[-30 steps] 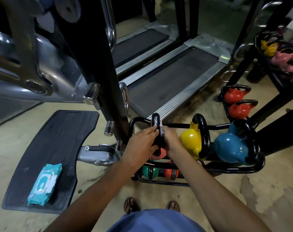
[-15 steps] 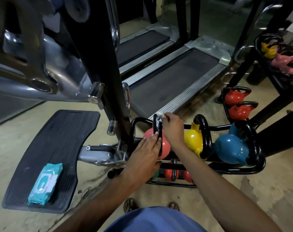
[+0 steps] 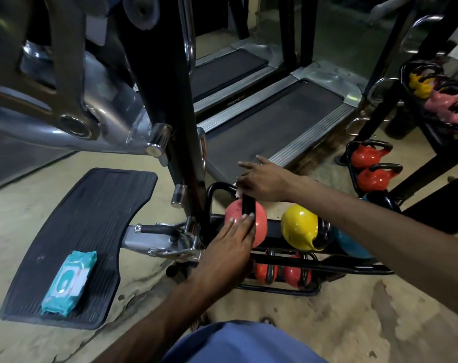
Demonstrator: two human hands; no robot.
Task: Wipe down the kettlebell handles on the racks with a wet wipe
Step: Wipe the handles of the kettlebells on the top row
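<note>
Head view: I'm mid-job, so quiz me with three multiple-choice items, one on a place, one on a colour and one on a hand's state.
1. Where does the wet wipe pack lie?
A. on the bare floor
B. on the black ribbed mat
C. on the treadmill

2. What colour is the kettlebell under the left hand?
A. yellow
B. blue
C. pink

3. How do the left hand's fingers lie?
A. curled round the handle
B. straight, resting on the bell's body
C. hanging clear of the rack

Answers:
1 B, since the teal pack sits flat on the mat's near end.
2 C, since pink shows on either side of the fingertips.
3 B, since the fingers lie flat on the round body with nothing gripped.
</note>
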